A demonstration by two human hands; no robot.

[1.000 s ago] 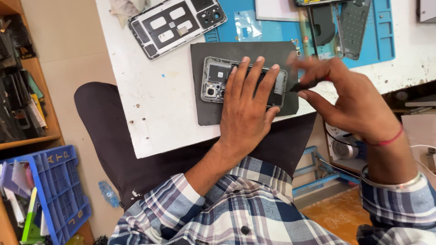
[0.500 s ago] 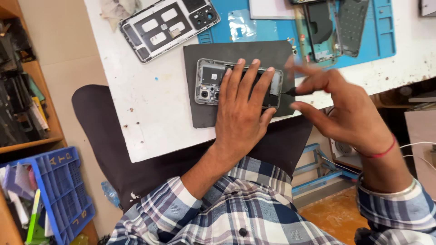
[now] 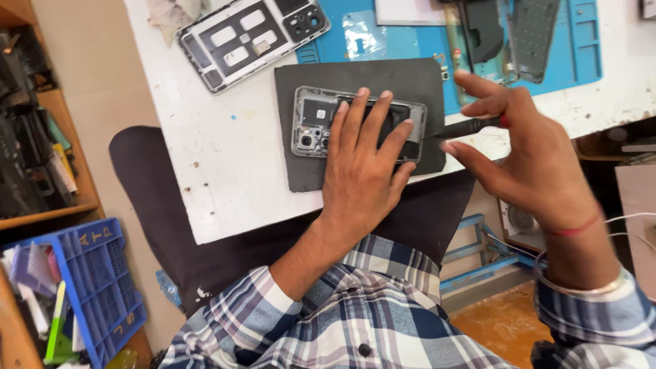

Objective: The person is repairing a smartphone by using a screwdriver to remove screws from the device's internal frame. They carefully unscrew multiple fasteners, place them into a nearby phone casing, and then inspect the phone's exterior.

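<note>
The left hand point(image 3: 359, 160) lies flat, pinning the light, fragile opened phone point(image 3: 314, 123), best gripped by its frame edges, while the right hand point(image 3: 526, 157) pinches a slim screwdriver point(image 3: 461, 128).

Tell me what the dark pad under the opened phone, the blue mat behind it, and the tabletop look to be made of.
Dark pad: matte charcoal, probably foam or rubber; no glare and soft rounded corners.
Blue mat: likely silicone or rubber, with moulded compartments and a slight sheen.
Tabletop: white painted or laminated board, apparently, scuffed and speckled with chips.

Single head view, looking steeply down, close over workbench point(image 3: 225, 171).
</note>
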